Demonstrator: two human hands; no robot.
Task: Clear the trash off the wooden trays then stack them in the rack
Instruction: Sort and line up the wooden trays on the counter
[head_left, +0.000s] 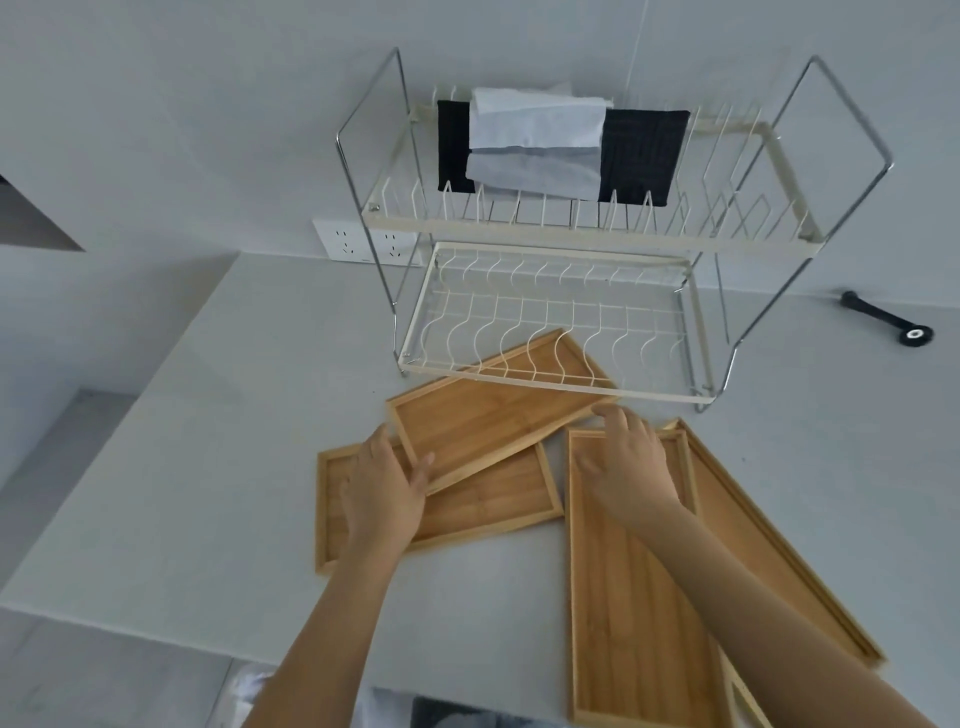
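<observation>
A wooden tray (483, 415) lies tilted across the table, and its far end shows behind the wires of the rack's lower tier (550, 387). My left hand (384, 488) grips its near left corner. My right hand (628, 462) has its fingertips on the tray's right edge. A second tray (493, 501) lies flat underneath it on the left. A long tray (634, 597) lies under my right forearm, overlapping another tray (753, 545) to its right. No trash is visible on the trays. The two-tier wire rack (571, 228) stands against the wall.
Black and white-grey cloths (540, 140) hang in the rack's upper tier. A wall socket (358, 241) sits left of the rack. A black tool (883, 317) lies at the far right. The grey table (208, 441) ends at the left and near edges.
</observation>
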